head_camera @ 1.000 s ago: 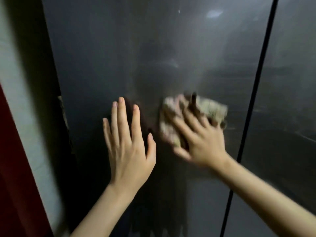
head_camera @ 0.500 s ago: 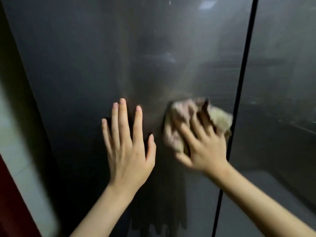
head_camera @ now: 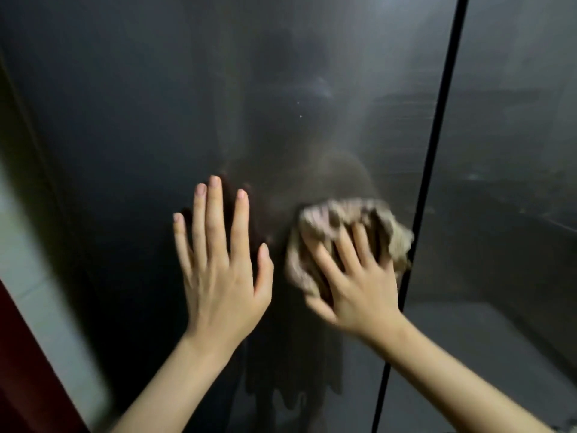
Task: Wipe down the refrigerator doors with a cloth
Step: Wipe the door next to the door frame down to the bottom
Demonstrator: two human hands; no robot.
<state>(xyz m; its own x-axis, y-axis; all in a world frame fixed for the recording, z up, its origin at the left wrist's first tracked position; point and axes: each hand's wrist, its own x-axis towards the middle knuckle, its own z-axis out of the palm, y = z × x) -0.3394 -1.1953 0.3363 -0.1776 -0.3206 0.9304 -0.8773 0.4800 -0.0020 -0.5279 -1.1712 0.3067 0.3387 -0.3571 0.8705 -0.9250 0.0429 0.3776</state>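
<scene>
At the far left a dark red strip (head_camera: 18, 376) meets a pale wall band (head_camera: 40, 270), which runs slantwise beside the shadowed outer edge of the left refrigerator door (head_camera: 131, 114). This dark, glossy door fills most of the view, with broad bare surface above both hands and toward its left edge. The left hand (head_camera: 218, 276) lies flat on it, fingers straight and slightly spread, gripping nothing. Just to its right, apart from the thumb, the crumpled beige cloth (head_camera: 352, 229) is pressed to the same door. The right hand (head_camera: 359, 295) covers the cloth's lower part with splayed fingers, thumb out to the side; it is motion-blurred, but the fingers look pressed down rather than curled round. The cloth's right edge reaches the thin black seam (head_camera: 437, 157) between the doors. Beyond the seam, the right refrigerator door (head_camera: 515, 189) is bare, except for the right forearm crossing its lower part.
</scene>
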